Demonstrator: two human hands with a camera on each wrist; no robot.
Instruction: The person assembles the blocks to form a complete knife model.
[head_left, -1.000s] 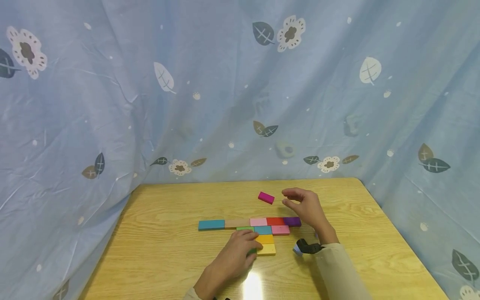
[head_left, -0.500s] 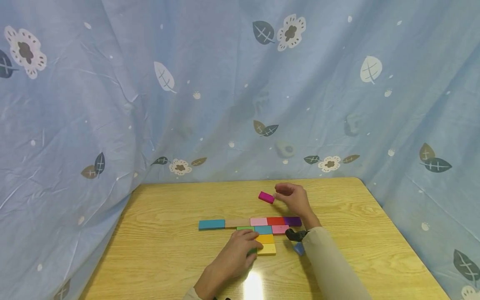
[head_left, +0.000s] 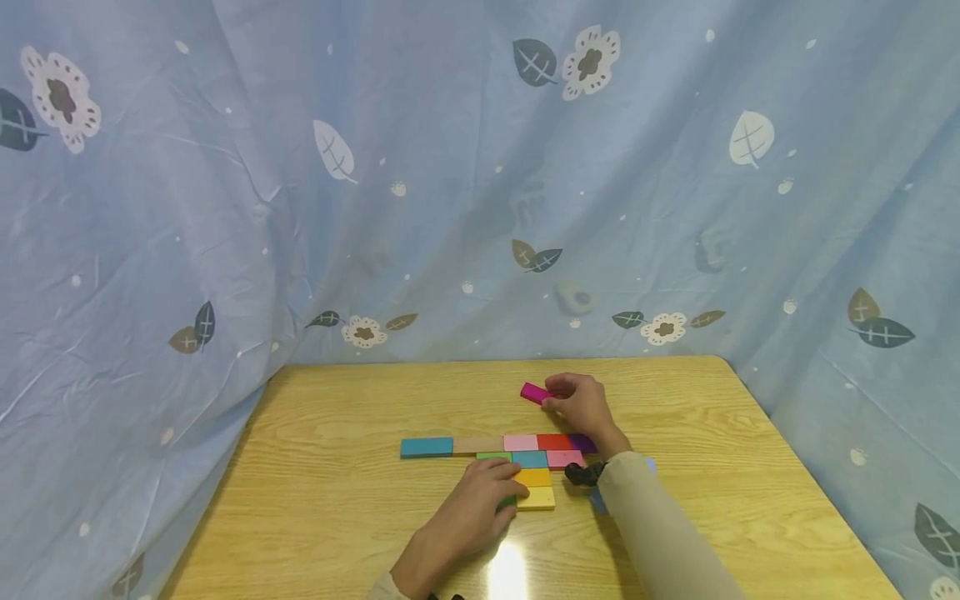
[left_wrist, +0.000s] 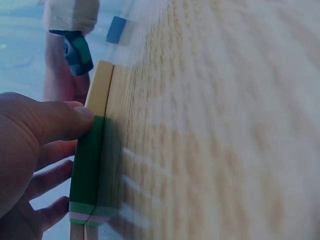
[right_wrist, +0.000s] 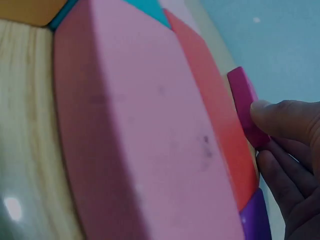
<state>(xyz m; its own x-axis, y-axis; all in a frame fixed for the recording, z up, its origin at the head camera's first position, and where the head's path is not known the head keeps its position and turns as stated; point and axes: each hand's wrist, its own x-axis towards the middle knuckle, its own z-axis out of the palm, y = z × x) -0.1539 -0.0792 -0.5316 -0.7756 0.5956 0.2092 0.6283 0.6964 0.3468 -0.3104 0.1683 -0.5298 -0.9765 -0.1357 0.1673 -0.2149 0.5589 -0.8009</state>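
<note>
My right hand (head_left: 581, 404) pinches the right end of a magenta block (head_left: 534, 393) behind the others; in the right wrist view the thumb lies on its side. My left hand (head_left: 480, 504) rests over the flat coloured blocks, its thumb touching the edge of a dark green block (left_wrist: 89, 165). A yellow block (head_left: 537, 500) and an orange one (head_left: 535, 477) show past its fingertips. Behind them lie a light green block (head_left: 493, 456), a teal one (head_left: 529, 459) and a pink one (head_left: 565, 459). The back row has blue (head_left: 426, 448), plain wood, light pink, red (head_left: 553, 442) and purple blocks.
Beside the right sleeve (head_left: 660, 525) lies a blue block (head_left: 598, 500), partly covered by the arm, and another blue piece (head_left: 650, 463) peeks out behind it. All stands on a wooden table (head_left: 322, 517). A blue patterned curtain (head_left: 442, 217) hangs at the table's back and sides.
My right hand has moved left to the magenta block and now grips its right end. The left hand stays in place on the blocks.
</note>
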